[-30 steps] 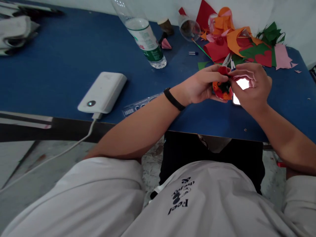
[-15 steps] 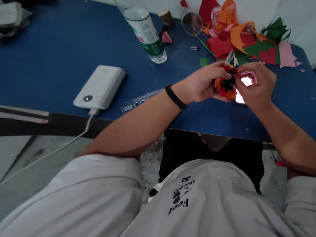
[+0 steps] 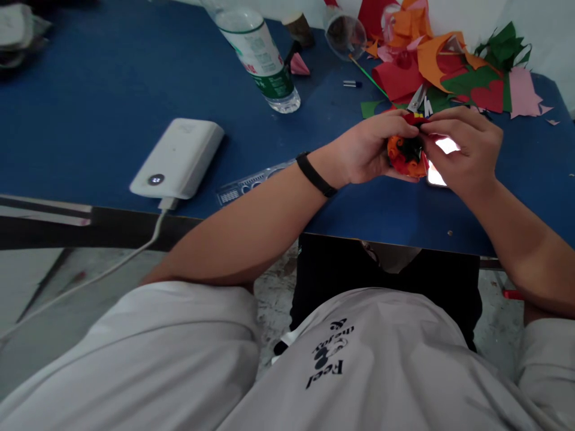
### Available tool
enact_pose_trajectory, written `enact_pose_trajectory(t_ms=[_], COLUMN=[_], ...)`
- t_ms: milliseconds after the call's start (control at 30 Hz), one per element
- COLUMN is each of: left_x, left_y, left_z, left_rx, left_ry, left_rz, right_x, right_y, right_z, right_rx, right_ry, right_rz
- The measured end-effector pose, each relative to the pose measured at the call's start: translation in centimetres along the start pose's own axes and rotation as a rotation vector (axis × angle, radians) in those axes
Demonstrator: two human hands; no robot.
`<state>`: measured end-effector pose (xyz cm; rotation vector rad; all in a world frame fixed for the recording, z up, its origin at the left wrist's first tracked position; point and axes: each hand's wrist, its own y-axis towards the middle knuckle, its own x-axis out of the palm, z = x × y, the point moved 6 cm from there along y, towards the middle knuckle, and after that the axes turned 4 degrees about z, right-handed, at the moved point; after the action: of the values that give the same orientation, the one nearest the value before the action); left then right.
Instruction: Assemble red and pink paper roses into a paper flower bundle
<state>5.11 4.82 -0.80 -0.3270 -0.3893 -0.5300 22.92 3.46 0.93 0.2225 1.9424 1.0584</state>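
Observation:
My left hand [image 3: 371, 146], with a black band on its wrist, is closed around a small paper flower piece [image 3: 398, 157] in red and orange with curled edges and a dark middle. At its upper right edge, my right hand [image 3: 469, 143] pinches the same piece between thumb and fingers. The fingertips hide part of it. A brightly lit phone [image 3: 435, 175] lies on the table beneath the right hand, mostly covered by it. Scissors [image 3: 417, 96] lie just beyond my hands.
Red, orange, green and pink paper scraps [image 3: 471, 84] pile up at the back right, near a tipped clear cup [image 3: 345, 36]. A water bottle [image 3: 269, 66] stands behind my left forearm. A white power bank [image 3: 177, 158] with a cable and a clear stencil ruler [image 3: 245, 184] lie leftward.
My hands still hold the flower piece in nearly the same place. The right fingers have shifted slightly along its upper edge, and the view has moved a little.

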Motion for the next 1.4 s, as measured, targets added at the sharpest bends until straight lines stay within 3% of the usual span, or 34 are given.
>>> enact_pose_trajectory(t_ms=[200,333,500,700,800,1033,1133,1300,1400], left_x=[0.4,0.3,-0.5,-0.9,-0.9,-0.6,-0.4,-0.5,-0.5], left_y=[-0.3,-0.2,0.4,1.0,1.0,0.8,0.6,0.5,0.5], left_z=[0.2,0.1,-0.1,-0.1,-0.1,0.0,0.1,-0.1,-0.3], left_rx=[0.028,0.055,0.109,0.148,0.141,0.128,0.12,0.134,0.125], left_ry=[0.033,0.02,-0.002,0.027,0.029,0.025,0.013,0.044,0.075], left_rz=[0.021,0.017,0.029,-0.013,0.0,0.015,0.022,0.012,-0.006], right_x=[1.1,2.1,1.1,0.3,0.5,0.0,-0.5,-0.4,-0.6], right_y=[-0.7,-1.0,-0.8,-0.6,-0.9,-0.8,-0.4,-0.1,0.0], right_z=[1.4,1.8,0.5,-0.5,-0.1,-0.8,-1.0,-0.2,-0.8], right_rx=[0.022,0.018,0.056,0.28,0.316,0.032,-0.079,-0.102,-0.188], right_ry=[0.103,0.162,0.339,0.485,0.472,0.389,0.319,0.147,0.13], right_rz=[0.145,0.165,0.235,0.104,0.114,0.274,0.218,0.032,-0.006])
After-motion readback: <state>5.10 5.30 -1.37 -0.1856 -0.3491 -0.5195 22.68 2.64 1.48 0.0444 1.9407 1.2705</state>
